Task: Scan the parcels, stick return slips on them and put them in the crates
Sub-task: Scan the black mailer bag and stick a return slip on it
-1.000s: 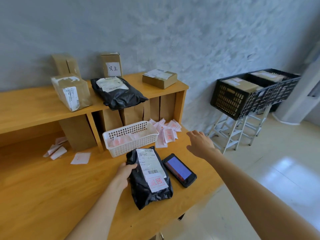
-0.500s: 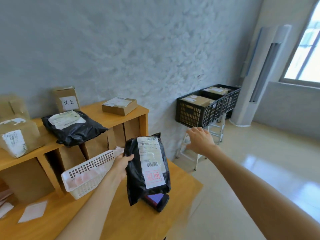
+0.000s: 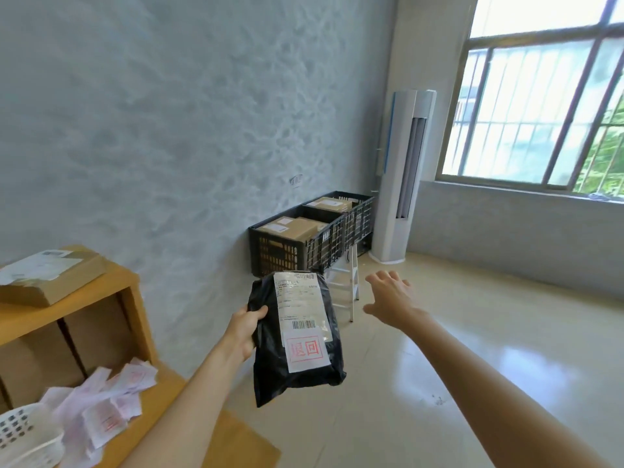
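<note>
Black parcel (image 3: 297, 336) with return slip (image 3: 306, 349) held up in front of the crates (image 3: 312, 233) | left hand (image 3: 243, 331) grips its edge | right hand (image 3: 391, 298) spread, holding nothing, beside the parcel

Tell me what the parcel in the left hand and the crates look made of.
Parcel: thin black plastic film, likely a poly mailer; it creases and shines. Its labels look like paper. Crates: dark rigid lattice walls, probably moulded plastic, matte.
</note>
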Demonstrator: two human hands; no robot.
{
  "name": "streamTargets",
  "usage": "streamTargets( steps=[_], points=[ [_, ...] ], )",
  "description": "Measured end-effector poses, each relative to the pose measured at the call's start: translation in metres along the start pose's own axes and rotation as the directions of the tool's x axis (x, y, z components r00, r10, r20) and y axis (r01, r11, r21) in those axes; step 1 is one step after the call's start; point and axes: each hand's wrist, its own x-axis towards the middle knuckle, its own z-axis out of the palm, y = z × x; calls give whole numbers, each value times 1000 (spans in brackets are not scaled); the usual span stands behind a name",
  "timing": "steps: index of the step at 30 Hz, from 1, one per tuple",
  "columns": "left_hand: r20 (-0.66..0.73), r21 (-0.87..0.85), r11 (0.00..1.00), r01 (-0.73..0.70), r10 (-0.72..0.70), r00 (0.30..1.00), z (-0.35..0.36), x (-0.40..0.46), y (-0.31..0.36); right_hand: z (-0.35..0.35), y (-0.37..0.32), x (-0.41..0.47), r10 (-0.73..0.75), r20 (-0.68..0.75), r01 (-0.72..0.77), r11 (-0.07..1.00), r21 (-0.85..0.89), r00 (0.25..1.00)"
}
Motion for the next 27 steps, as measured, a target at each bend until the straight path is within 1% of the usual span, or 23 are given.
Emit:
streamTargets(
  steps=[3,8,11,17,21,27],
  points=[
    [1,3,1000,7,-7,1000,64,39,10,-7,53,30,15,-27,-15,1000,0,1000],
    [40,-42,997,-64,66,997,153,100,39,-22,126,80,39,-122,-41,999,-20,992],
    [63,-32,998,-52,54,997,189,134,42,-17,158,107,66,-109,-68,997,-22,992],
    [61,-7,1000,9,-9,998,236,221,21,22,205,171,109,-1,-109,994,-14,994],
    [47,-12,999,47,-46,998,256,295,15,45,229,238,124,51,-122,992,-26,991],
    [19,0,999,42,-42,999,287,433,54,46,251,385,100,17,-99,994,-42,995]
  ],
)
